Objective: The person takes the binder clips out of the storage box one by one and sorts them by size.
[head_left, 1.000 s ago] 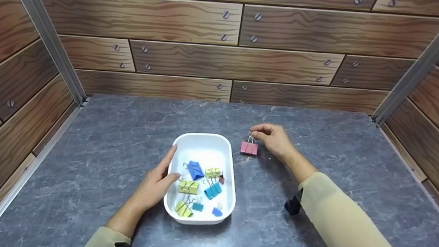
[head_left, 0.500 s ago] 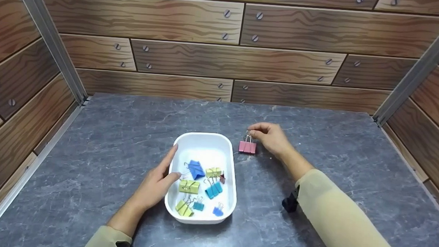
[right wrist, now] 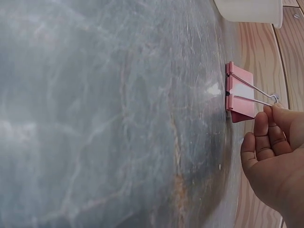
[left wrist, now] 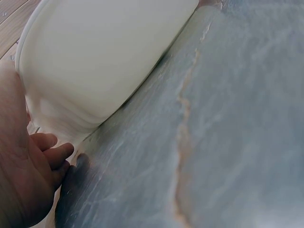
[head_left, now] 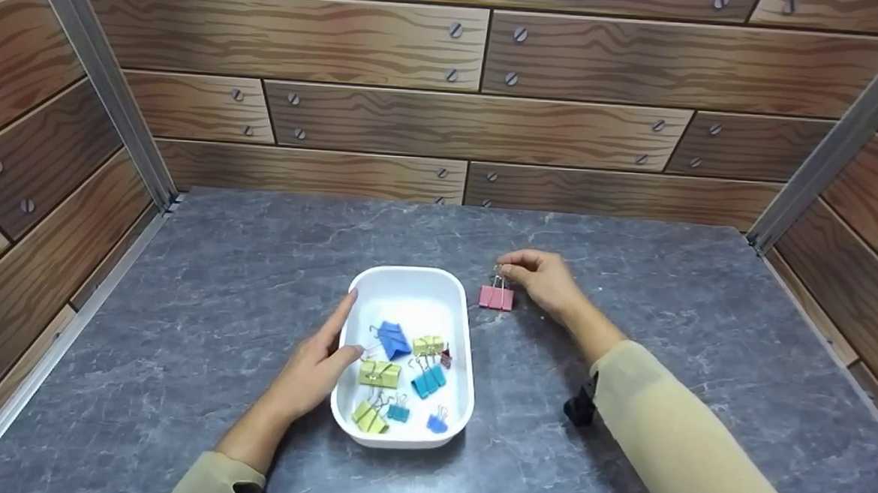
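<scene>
A pink binder clip is upright to the right of a white plastic tray, its spine down at the tabletop. My right hand pinches the clip's wire handles between thumb and forefinger; the right wrist view shows the same pink binder clip up close. My left hand holds the tray's left side, thumb over the rim and forefinger along the wall. Inside the tray lie several binder clips, among them a large blue one, a yellow-green one and a teal one.
The dark marbled tabletop runs back to a wood-patterned wall. Similar panels flank both sides, with grey metal posts at the corners. Tiny white specks lie near my right hand.
Almost nothing differs. The pink clip and my right hand have shifted only slightly, and the whole view has drifted a little; both hands keep their hold.
</scene>
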{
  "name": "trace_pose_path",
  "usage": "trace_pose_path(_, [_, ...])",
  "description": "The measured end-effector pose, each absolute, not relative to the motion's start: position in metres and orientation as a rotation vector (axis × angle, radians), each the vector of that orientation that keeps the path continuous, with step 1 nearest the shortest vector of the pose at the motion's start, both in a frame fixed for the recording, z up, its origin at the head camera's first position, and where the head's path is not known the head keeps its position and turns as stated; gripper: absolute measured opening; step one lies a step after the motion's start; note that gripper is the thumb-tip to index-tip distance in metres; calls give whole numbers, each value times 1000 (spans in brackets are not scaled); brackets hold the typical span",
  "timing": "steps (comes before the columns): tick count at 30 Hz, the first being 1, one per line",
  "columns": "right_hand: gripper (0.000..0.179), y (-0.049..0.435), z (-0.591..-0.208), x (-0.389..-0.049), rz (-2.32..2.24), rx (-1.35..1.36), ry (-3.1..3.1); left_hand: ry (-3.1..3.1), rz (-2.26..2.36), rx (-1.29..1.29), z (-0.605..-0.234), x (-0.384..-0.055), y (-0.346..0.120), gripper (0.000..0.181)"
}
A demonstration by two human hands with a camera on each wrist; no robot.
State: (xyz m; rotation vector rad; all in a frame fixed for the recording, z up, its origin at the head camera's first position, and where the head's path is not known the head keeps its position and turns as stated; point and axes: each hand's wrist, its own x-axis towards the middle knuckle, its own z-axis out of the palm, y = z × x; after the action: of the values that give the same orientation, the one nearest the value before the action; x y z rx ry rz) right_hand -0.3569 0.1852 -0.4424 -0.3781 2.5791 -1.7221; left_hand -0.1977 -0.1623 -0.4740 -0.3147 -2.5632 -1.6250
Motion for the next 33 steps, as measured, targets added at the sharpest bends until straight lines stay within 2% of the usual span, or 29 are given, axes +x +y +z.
trace_pose_path(11, [29, 190, -438, -355, -1772, -364, 2524, -2556, -1618, -326, -474, -198, -162, 71])
trace_pose_path(20, [31, 187, -409, -349, -1870, -504, 2562, -2569, -1616, -325, -473, -197, -162, 72])
trace_pose_path(33, [25, 124, -354, -297, -1735, -860, 2410, -2599, -1604, -278, -471, -197, -161, 72])
